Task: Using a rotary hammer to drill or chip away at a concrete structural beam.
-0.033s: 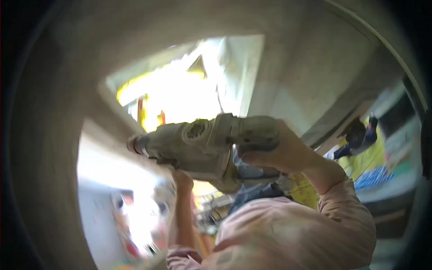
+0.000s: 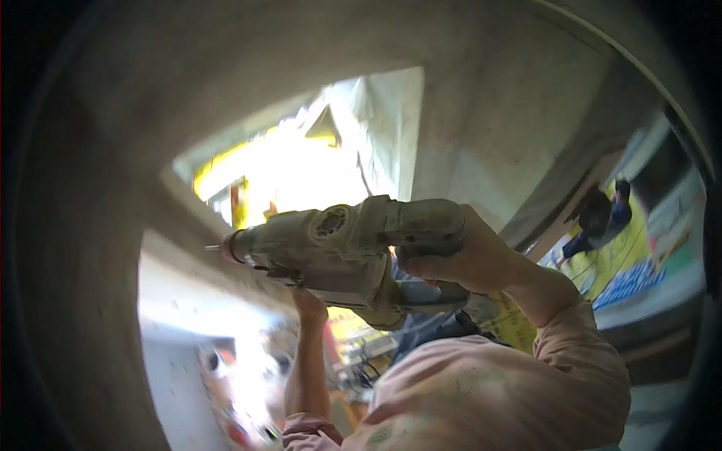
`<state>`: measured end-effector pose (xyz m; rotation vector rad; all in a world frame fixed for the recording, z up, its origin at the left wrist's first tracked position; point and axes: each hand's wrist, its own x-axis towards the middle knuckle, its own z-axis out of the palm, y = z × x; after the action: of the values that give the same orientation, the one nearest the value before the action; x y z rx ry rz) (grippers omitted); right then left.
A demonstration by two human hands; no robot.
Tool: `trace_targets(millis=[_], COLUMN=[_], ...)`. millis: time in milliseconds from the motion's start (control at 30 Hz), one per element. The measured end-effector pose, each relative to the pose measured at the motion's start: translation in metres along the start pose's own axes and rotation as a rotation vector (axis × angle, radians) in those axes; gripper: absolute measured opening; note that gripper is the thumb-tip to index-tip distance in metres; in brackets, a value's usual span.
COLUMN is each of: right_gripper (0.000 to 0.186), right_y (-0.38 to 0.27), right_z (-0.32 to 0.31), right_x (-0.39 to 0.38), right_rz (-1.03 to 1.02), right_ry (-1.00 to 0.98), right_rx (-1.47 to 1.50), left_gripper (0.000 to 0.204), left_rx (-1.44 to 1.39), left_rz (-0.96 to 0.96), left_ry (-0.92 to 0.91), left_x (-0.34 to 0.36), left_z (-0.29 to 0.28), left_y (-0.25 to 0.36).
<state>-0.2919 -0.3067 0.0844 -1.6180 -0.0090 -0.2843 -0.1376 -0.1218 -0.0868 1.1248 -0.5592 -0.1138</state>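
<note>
In the head view, you hold a dusty, grey-brown rotary hammer (image 2: pixel 346 270) in front of your chest, its body lying roughly crosswise and its front end toward your left. Your right hand (image 2: pixel 481 259) is wrapped around the rear handle (image 2: pixel 429 218), with the thumb side of the grip toward the tool body. Your left hand (image 2: pixel 310 307) is raised under the front part of the housing; its fingers are hidden behind the tool, so you cannot tell whether they are closed around anything. A round dial (image 2: pixel 331 222) sits on the side of the housing facing the camera. At the front, a thin drill bit (image 2: pixel 213 247) projects from the chuck (image 2: pixel 239 246) toward the grey wall (image 2: pixel 90 188); whether its tip makes contact cannot be determined. Beyond the tool is a brightly lit opening (image 2: pixel 301 165) with yellow material along its edge. Your pink shirt (image 2: pixel 489 391) fills the lower part of the view. To your right, well apart from the tool, a co-worker (image 2: pixel 598 218) in dark clothing appears against a yellow surface (image 2: pixel 624 240), near a blue-and-white patterned item (image 2: pixel 628 286).
</note>
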Motion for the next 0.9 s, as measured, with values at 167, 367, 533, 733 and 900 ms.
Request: trace_targets(millis=[167,367,533,733,900], right_gripper=[0.028,0.023,0.023,0.022,0.028], right_y=[-0.047,-0.082,-0.093,-0.100,-0.101], right_z=[-0.073,-0.136,-0.161,-0.184,-0.203], right_x=[-0.032,-0.043,-0.014,0.005,0.001], right_rz=[-0.053,-0.275,-0.404,-0.441,-0.400], right_ry=[0.351,0.724,0.756,0.838,0.805], right_rx=[0.093,0.178,0.178,0.108,0.029], left_gripper=[0.026,0.024,0.027,0.023,0.032], left_rx=[0.337,0.407,0.567,0.585,0.425], left_rz=[0.133,0.348,0.656,0.549,0.563], left_ry=[-0.120,-0.373,-0.382,-0.499,-0.474], left_x=[0.100,0.198,0.287,0.323,0.316], left_z=[0.106,0.250,0.304,0.342,0.364], left_y=[-0.012,-0.004,-0.022,-0.024,0.000])
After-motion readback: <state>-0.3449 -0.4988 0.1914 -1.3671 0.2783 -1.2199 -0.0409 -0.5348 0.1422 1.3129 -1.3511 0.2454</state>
